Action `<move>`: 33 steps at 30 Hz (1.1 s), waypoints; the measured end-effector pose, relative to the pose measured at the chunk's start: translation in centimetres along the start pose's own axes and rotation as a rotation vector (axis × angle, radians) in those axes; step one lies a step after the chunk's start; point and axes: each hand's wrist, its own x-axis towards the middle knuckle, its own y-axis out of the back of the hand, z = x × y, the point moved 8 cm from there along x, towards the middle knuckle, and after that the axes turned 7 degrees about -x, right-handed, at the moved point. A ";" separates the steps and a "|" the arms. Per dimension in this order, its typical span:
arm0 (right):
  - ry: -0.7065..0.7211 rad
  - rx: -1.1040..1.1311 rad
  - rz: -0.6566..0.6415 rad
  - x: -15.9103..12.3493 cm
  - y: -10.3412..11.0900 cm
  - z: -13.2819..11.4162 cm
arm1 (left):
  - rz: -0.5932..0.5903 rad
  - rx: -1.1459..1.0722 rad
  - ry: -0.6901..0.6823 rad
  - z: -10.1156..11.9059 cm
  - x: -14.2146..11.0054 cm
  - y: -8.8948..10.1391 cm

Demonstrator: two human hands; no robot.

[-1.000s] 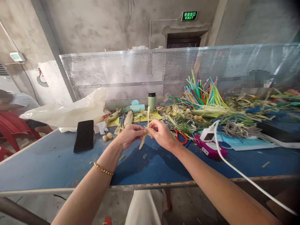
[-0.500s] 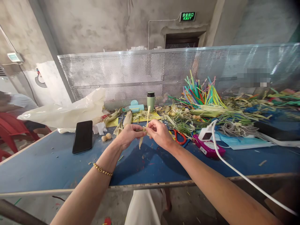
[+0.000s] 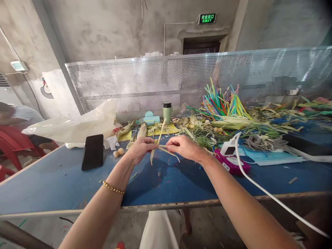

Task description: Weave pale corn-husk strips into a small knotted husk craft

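Observation:
Above the blue table [image 3: 109, 193], my left hand [image 3: 141, 149] pinches pale corn husk strips [image 3: 161, 130] between thumb and fingers. One strip stands up past the fingertips, and its lower end hangs below them. To the right, my right hand [image 3: 183, 147] is closed on another thin husk strip [image 3: 172, 154] that runs across from the left fingertips; its loose tail droops beneath the right fingers. The two hands are a short gap apart. Behind the left hand lies a dry corn husk [image 3: 142, 130]. Two small round tan balls [image 3: 118, 152] rest left of that hand.
A black phone [image 3: 92, 152] and plastic bag [image 3: 75, 122] are at left. A green bottle [image 3: 167, 113] stands behind my hands. At right are colourful pipe cleaners [image 3: 224, 103], husk piles [image 3: 202, 136], a magenta box [image 3: 233, 162], a white cable [image 3: 269, 195] and a power bank [image 3: 306, 148].
My right hand has moved right, away from the left, drawing a husk strip sideways between them. The upright strip now leans slightly right. My left hand has barely moved.

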 end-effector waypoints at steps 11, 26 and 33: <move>-0.029 0.009 -0.089 -0.1 -0.5 0.8 | -0.076 0.064 0.004 0.1 -0.2 -0.4; 0.011 0.121 -0.011 0.0 -0.8 -0.3 | -0.106 0.139 -0.005 0.0 -0.3 -0.8; -0.019 0.296 -0.064 -0.4 -0.1 -0.4 | 0.084 0.194 -0.028 0.1 0.3 1.0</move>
